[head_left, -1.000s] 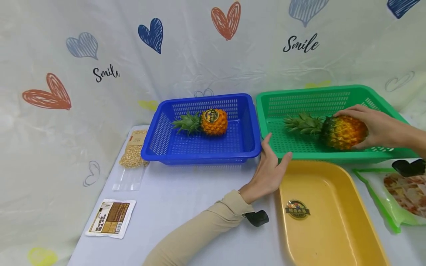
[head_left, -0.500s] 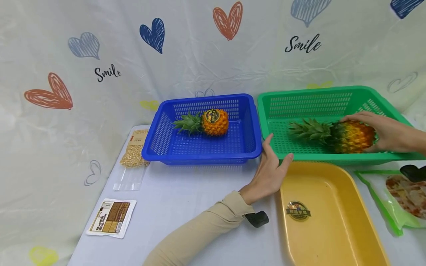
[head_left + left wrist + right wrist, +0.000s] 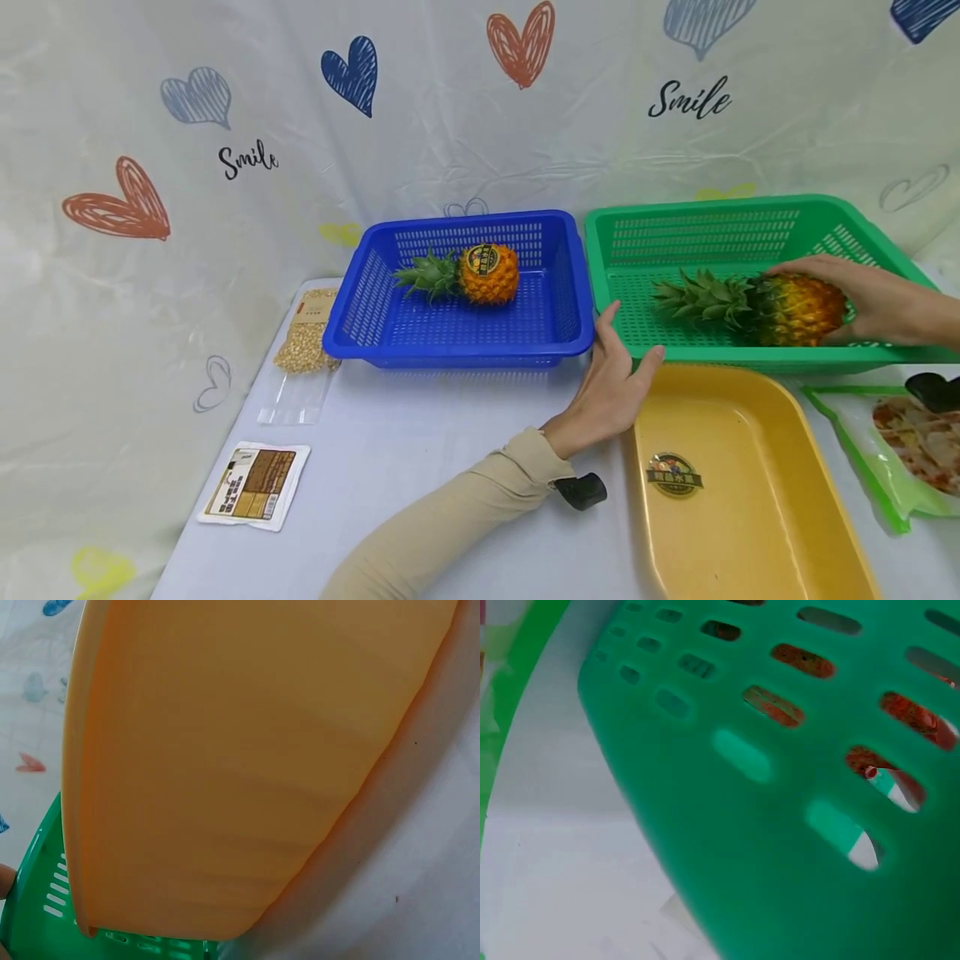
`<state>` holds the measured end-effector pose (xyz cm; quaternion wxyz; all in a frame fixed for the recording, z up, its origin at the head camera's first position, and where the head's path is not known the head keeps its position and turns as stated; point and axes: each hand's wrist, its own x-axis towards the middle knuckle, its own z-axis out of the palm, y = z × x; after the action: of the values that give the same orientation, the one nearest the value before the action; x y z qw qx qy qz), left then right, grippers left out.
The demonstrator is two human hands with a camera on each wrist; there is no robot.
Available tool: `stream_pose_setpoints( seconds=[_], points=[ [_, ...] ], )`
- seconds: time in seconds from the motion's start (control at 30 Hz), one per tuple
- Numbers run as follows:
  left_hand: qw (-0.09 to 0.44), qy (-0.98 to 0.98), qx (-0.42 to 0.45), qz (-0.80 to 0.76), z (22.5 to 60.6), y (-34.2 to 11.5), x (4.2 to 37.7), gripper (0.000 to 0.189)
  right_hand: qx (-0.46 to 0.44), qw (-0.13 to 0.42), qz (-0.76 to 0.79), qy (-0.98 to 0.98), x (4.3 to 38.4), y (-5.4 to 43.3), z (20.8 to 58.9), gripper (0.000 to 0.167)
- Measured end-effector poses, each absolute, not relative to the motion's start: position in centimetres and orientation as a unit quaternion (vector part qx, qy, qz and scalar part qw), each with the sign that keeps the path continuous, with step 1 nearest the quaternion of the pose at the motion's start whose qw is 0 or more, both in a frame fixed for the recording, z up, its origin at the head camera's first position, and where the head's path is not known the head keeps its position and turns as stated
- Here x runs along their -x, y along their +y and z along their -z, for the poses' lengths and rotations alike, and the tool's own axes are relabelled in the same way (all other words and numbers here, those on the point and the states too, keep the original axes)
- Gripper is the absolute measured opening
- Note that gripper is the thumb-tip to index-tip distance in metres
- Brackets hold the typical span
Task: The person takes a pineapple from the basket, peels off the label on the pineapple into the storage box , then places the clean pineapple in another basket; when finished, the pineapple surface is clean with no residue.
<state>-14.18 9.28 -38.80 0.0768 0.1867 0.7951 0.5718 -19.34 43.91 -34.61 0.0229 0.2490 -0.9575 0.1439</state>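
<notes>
a big fruit held by one end could roll or snag

the right grip (image 3: 877, 300) is curled round the blunt end of the large pineapple (image 3: 801, 312), thumb on its near side, fingers on its far side. the fruit lies on its side in the green basket (image 3: 720, 357), its leaves (image 3: 701, 297) pointing left; i cannot tell whether its full weight is on the basket floor. held only by that rounded end, it could pivot — the leafy end would probably sag if raised — and the stiff leaves might catch in the mesh.

the left grip (image 3: 600, 396) is spread, thumb and forefinger parted at the basket's near left corner, and seems to touch it. if that touch slackened, a tug from the right might skew the basket and jostle the yellow tray (image 3: 750, 467) just beside its near wall.

farther left, the blue basket (image 3: 450, 360) with a smaller pineapple (image 3: 492, 283) stands just beside the green one — a sideways slip could bump it. right of the tray, a green-edged bag (image 3: 918, 446) lies on the desk (image 3: 427, 442), where a low right wrist might brush it.
</notes>
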Motion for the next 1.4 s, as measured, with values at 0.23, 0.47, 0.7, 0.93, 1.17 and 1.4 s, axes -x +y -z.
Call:
stream_pose_setpoints(
  seconds=[0.23, 0.47, 0.7, 0.93, 1.17, 1.4],
  points=[
    [0.076, 0.793, -0.186, -0.575, 38.9, 9.3, 14.2, 0.073, -0.251, 0.011, -0.137, -0.958, 19.4, 43.6, 34.1, 0.104],
    [0.073, 0.792, -0.188, -0.576, 38.8, 9.3, 14.2, 0.073, -0.248, -0.006, -0.109, -0.962, 19.3, 43.2, 33.1, 0.104],
    [0.068, 0.789, -0.195, -0.578, 38.8, 9.3, 14.2, 0.073, -0.264, -0.013, -0.089, -0.96, 19.6, 41.1, 30.5, 0.104],
    [0.077, 0.784, -0.178, -0.589, 38.9, 9.2, 14.0, 0.073, -0.309, 0.066, -0.096, -0.944, 19.4, 35.9, 27.3, 0.084],
    [0.096, 0.765, -0.166, -0.614, 38.8, 8.2, 12.6, 0.074, -0.385, 0.17, -0.152, -0.894, 19.1, 29.0, 24.1, 0.077],
    [0.205, 0.752, -0.171, -0.602, 36.3, 3.2, 10.3, 0.074, -0.41, 0.141, -0.218, -0.875, 19.2, 22.7, 22.2, 0.06]
  ],
)
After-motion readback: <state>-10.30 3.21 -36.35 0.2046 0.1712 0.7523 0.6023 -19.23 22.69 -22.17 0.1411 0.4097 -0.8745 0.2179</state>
